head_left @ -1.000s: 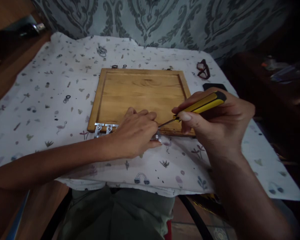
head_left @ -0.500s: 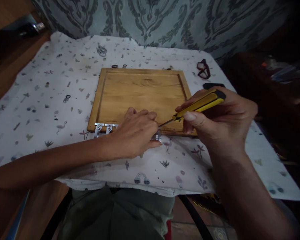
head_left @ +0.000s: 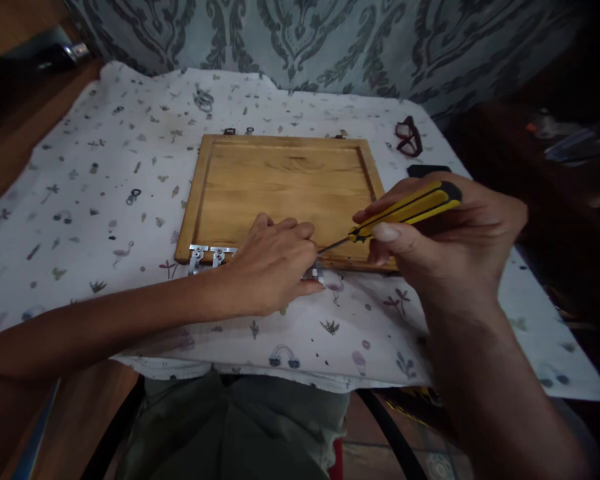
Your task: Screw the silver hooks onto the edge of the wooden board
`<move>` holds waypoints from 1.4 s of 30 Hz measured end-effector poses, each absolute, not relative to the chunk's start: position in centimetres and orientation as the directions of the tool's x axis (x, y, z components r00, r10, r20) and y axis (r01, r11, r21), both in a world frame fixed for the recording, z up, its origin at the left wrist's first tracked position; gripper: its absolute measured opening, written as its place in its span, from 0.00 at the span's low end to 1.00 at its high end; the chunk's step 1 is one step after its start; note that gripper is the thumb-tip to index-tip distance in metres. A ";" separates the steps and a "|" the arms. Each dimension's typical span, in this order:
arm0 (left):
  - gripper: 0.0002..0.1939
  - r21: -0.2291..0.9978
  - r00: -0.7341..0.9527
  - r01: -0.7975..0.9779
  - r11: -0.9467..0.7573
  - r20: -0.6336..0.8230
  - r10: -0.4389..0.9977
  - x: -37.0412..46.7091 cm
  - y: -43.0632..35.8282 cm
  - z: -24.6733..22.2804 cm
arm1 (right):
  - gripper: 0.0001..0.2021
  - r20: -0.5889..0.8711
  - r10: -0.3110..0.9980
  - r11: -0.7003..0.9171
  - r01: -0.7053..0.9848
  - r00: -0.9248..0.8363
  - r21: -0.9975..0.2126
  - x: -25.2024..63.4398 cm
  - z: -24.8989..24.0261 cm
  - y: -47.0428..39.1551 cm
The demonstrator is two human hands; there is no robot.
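Note:
A framed wooden panel [head_left: 285, 187] lies flat, with silver metal hinges [head_left: 219, 256] along its near edge. My left hand [head_left: 280, 263] is closed at that edge, fingers curled over the wood and thumb below, around a hinge [head_left: 316, 272] that is mostly hidden. My right hand [head_left: 445, 233] grips a yellow and black screwdriver [head_left: 407, 208] by its handle. The thin shaft slants down to the left, and its tip meets the edge beside my left fingers. Whether the tip sits in a screw cannot be seen.
A white patterned cloth [head_left: 105, 220] covers the table. Eyeglasses [head_left: 409, 137] and a dark flat object [head_left: 427, 171] lie to the right of the panel. Dark metal catches [head_left: 229, 131] stick out at its far edge. A patterned wall [head_left: 300, 47] stands behind.
My right hand has shifted slightly right, and the screwdriver handle has turned a little in its fingers. My left hand and the panel stay in place.

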State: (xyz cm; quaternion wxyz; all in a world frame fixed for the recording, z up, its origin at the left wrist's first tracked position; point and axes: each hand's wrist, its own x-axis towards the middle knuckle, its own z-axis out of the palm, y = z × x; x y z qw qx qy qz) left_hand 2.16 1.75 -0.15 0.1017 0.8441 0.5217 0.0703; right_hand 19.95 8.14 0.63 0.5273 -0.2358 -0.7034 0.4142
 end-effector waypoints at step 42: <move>0.16 0.274 0.437 0.839 -0.471 0.177 0.882 2.4 1.6 -1.5 | 0.07 0.644 0.743 0.647 -0.053 -0.180 -0.761 20.3 -0.1 8.1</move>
